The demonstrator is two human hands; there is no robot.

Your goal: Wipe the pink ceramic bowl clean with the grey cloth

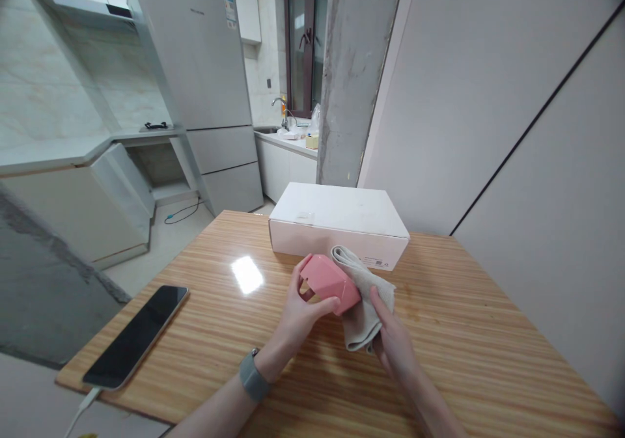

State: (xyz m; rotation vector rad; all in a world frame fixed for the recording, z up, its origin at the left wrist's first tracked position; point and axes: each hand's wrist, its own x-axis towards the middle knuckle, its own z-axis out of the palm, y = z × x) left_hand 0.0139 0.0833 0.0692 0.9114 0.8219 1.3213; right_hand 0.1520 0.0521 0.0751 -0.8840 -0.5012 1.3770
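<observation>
My left hand (300,308) grips a pink faceted plastic object (326,283), its fingers curled around the near side and a hollow showing at its left end. My right hand (393,337) holds a folded beige cloth (364,308) against the object's right end. The cloth touches the pink surface and hides part of it. A grey-strapped watch (252,376) sits on my left wrist. Both hands are above the wooden table (463,334), just in front of a white cardboard box (339,220).
A black smartphone (134,337) lies at the table's left side with a white cable (83,409) running off the edge. Beyond the table stand a concrete pillar (354,67), a grey refrigerator (195,54), and a sink counter (286,145).
</observation>
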